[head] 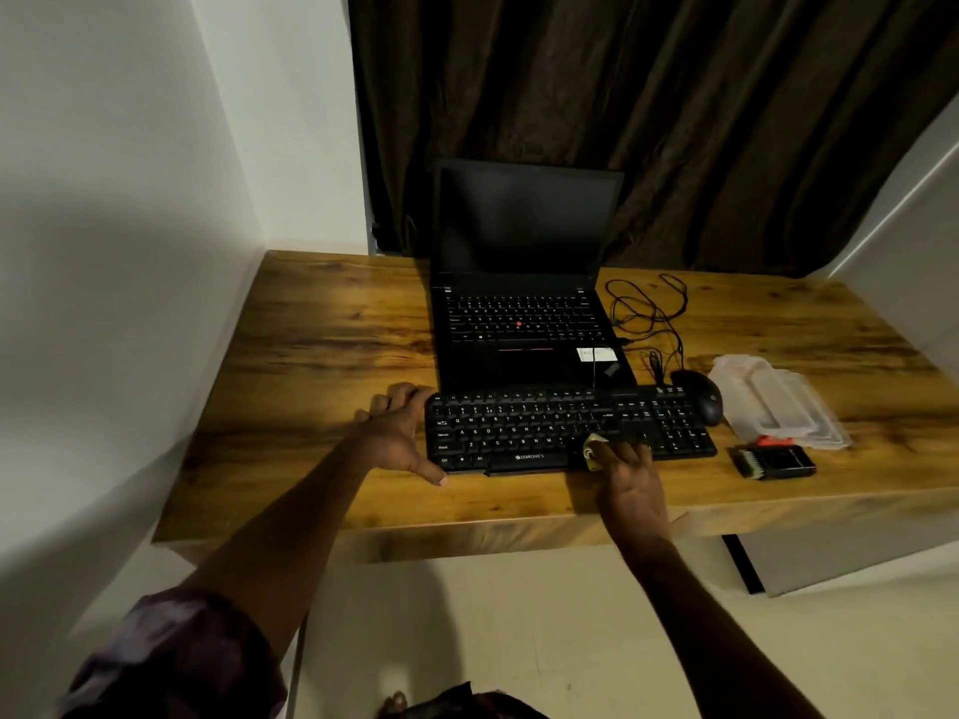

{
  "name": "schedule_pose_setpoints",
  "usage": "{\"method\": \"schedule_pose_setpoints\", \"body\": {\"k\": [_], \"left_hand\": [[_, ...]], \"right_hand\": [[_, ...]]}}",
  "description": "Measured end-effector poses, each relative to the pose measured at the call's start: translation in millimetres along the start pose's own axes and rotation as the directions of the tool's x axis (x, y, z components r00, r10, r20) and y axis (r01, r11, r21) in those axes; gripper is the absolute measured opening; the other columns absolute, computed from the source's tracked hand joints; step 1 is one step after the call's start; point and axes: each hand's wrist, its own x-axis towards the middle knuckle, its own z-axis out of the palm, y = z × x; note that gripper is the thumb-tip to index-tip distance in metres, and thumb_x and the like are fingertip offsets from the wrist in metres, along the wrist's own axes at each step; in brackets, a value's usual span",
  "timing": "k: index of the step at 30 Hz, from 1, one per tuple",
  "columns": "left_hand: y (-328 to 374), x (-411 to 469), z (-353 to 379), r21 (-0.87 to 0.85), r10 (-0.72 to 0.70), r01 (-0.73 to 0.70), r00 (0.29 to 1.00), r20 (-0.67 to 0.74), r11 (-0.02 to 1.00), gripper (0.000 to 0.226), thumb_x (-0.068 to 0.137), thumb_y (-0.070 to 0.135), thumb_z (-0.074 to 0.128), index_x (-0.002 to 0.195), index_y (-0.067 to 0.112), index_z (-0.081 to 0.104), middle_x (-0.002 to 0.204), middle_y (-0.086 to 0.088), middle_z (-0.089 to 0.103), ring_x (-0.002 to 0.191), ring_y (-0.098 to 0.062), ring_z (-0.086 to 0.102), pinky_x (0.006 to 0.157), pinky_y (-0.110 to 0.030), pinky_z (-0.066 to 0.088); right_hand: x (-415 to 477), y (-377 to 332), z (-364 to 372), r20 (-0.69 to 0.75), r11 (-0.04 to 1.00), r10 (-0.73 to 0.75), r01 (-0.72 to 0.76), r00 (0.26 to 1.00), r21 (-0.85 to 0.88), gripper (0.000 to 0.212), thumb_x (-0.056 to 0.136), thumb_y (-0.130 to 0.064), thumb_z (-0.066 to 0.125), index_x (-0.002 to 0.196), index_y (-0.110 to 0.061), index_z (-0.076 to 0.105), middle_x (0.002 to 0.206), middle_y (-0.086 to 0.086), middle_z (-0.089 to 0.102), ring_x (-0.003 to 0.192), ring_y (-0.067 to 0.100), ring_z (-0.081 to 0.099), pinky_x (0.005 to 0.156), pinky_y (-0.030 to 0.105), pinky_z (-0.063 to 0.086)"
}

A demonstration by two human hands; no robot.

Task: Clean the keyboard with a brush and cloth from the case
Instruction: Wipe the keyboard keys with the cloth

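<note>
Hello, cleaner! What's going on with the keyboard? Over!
Left hand grips keyboard at its left end. Right hand holds cloth on the keys. Brush idle beside case. Mouse near right end, not blocking.

One head-worn wide-angle camera looks forward and down onto the desk (322, 329) from near its front edge.
</note>
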Motion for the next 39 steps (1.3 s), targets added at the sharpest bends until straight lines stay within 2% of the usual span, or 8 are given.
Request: {"method": "schedule_pose_setpoints", "body": {"k": [7,12,14,17,22,29,34,39], "left_hand": [[-3,1,2,-0.005,0.007,-0.007,1.000,-0.006,1.000,0.144,0.035,0.076,0.081,0.152,0.042,0.004,0.154,0.010,0.010,0.135,-0.028,0.023,0.106,-0.050,0.030],[-4,1,3,-0.017,0.021,-0.022,1.000,-0.017,1.000,0.143,0.038,0.075,0.083,0.153,0.042,0.006,0.155,0.011,0.009,0.136,-0.029,0.023,0.107,-0.050,0.028],[-5,1,4,-0.021,0.034,-0.034,0.999,-0.026,0.999,0.142,0.039,0.075,0.084,0.153,0.042,0.007,0.155,0.011,0.010,0.136,-0.028,0.023,0.107,-0.050,0.028],[-7,1,4,-0.040,0.046,-0.047,0.999,-0.029,0.998,0.142,0.039,0.073,0.085,0.154,0.041,0.008,0.155,0.012,0.011,0.136,-0.028,0.024,0.107,-0.051,0.028],[-7,1,5,-0.044,0.034,-0.035,0.999,-0.036,0.998,0.144,0.036,0.074,0.085,0.154,0.041,0.009,0.156,0.011,0.011,0.137,-0.028,0.023,0.108,-0.053,0.029],[-8,1,3,-0.043,0.049,-0.050,0.998,-0.025,0.998,0.143,0.035,0.075,0.083,0.153,0.042,0.009,0.154,0.011,0.011,0.136,-0.029,0.023,0.106,-0.055,0.031],[-7,1,5,-0.031,0.025,-0.026,0.999,-0.034,0.999,0.144,0.035,0.074,0.084,0.153,0.043,0.008,0.154,0.012,0.010,0.136,-0.028,0.023,0.106,-0.052,0.030],[-3,3,5,0.020,0.006,-0.005,0.999,-0.049,1.000,0.137,0.045,0.058,0.090,0.154,0.042,0.007,0.153,0.007,0.013,0.133,-0.027,0.026,0.103,-0.049,0.033]], "right_hand": [[-10,-55,9,0.038,0.976,-0.211,0.208,0.977,0.056,0.060,0.065,-0.011,0.085,0.121,-0.020,0.064,0.115,0.004,0.066,0.099,0.025,0.056,0.082,0.037,0.053],[-8,-50,5,-0.038,0.999,0.017,-0.016,0.999,0.030,0.051,0.073,0.008,0.064,0.117,-0.017,0.066,0.113,0.010,0.064,0.099,0.028,0.053,0.082,0.036,0.049],[-10,-60,7,-0.038,0.999,0.028,-0.027,0.999,0.022,0.053,0.071,0.008,0.069,0.117,-0.017,0.065,0.114,0.010,0.062,0.100,0.028,0.053,0.083,0.037,0.051],[-14,-89,15,0.024,0.996,-0.057,0.055,0.998,0.067,0.061,0.066,-0.001,0.081,0.121,-0.020,0.062,0.118,0.009,0.061,0.104,0.028,0.054,0.088,0.039,0.052],[-16,-125,17,0.042,0.968,-0.244,0.241,0.969,0.068,0.044,0.078,-0.020,0.070,0.122,-0.020,0.061,0.114,0.006,0.062,0.098,0.025,0.053,0.081,0.035,0.049],[-16,-97,16,-0.051,0.999,0.001,0.001,0.999,0.044,0.055,0.067,0.002,0.079,0.117,-0.018,0.064,0.114,0.010,0.061,0.100,0.028,0.054,0.081,0.040,0.052],[-13,-143,16,0.018,0.972,-0.206,0.202,0.978,0.123,0.035,0.086,-0.019,0.053,0.119,-0.017,0.064,0.116,0.009,0.063,0.101,0.028,0.054,0.082,0.039,0.051],[-4,-166,20,0.076,0.944,-0.321,0.312,0.944,0.111,0.034,0.083,-0.024,0.069,0.116,-0.025,0.065,0.112,0.001,0.066,0.100,0.023,0.051,0.078,0.034,0.048]]}}
